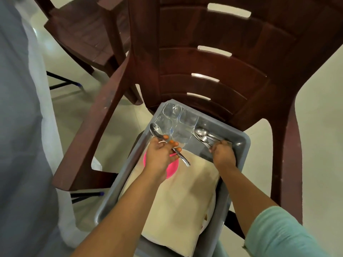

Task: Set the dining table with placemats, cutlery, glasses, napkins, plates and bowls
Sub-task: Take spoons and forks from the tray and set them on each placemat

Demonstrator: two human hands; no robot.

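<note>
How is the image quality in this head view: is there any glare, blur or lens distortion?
Head view: wide-angle bending curves the dark brown plastic chair; bright slots in its back are overexposed; soft glare lies on the clear drinking glasses and the grey plastic tray; the left hand and right hand look slightly soft.
</note>
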